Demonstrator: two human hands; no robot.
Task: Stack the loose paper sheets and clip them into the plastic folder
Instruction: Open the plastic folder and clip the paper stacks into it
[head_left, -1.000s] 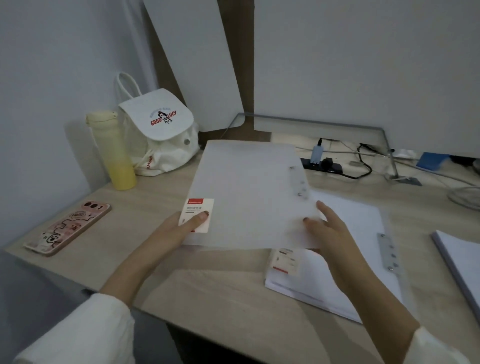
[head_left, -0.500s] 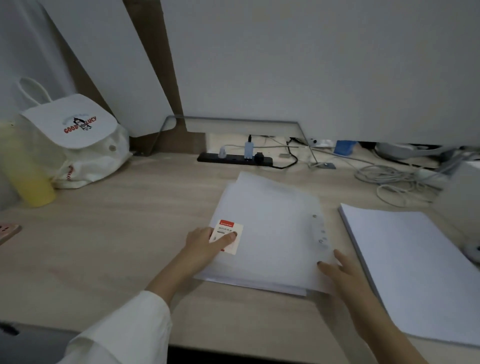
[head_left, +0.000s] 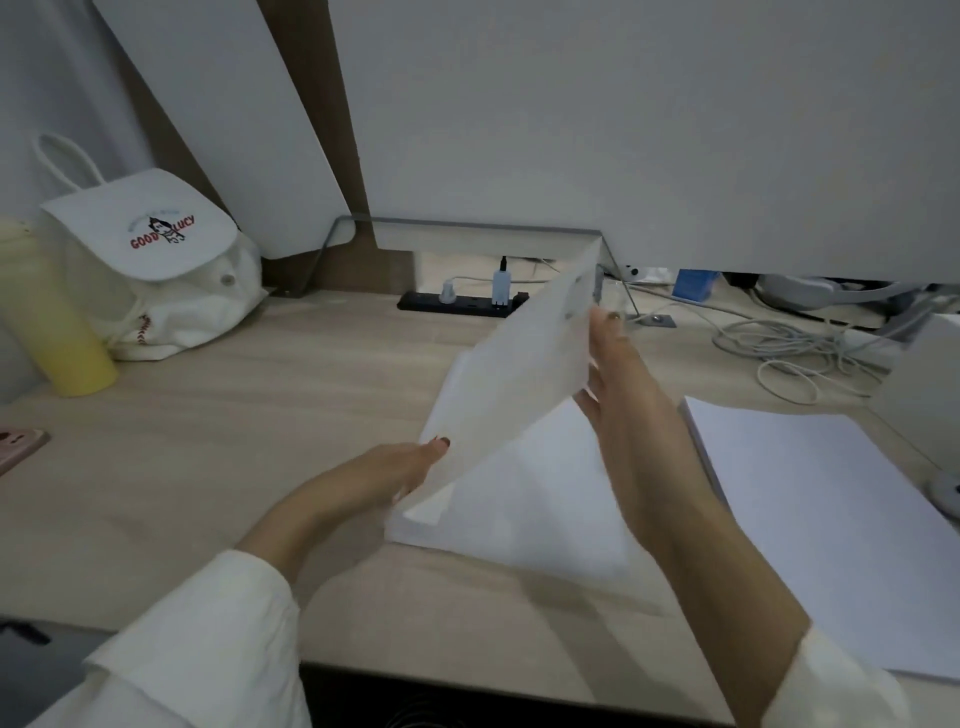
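Observation:
The translucent plastic folder (head_left: 511, 384) is tilted up off the desk, its clip edge raised toward the back. My left hand (head_left: 395, 473) grips its lower left corner, thumb on top. My right hand (head_left: 618, 384) holds the raised right edge, fingers behind the cover. White paper sheets (head_left: 540, 499) lie inside, under the lifted cover, flat on the desk. A separate stack of white paper (head_left: 831, 525) lies to the right.
A white backpack (head_left: 156, 270) and a yellow bottle (head_left: 57, 327) stand at the back left, a pink phone (head_left: 15, 447) at the left edge. A power strip (head_left: 457, 304) and coiled cables (head_left: 795, 348) lie at the back. A monitor stand (head_left: 467, 228) spans the back.
The folder lay flat on the desk half a second ago; now both hands have lifted its cover up on edge. My right hand rose from the desk to the folder's raised edge.

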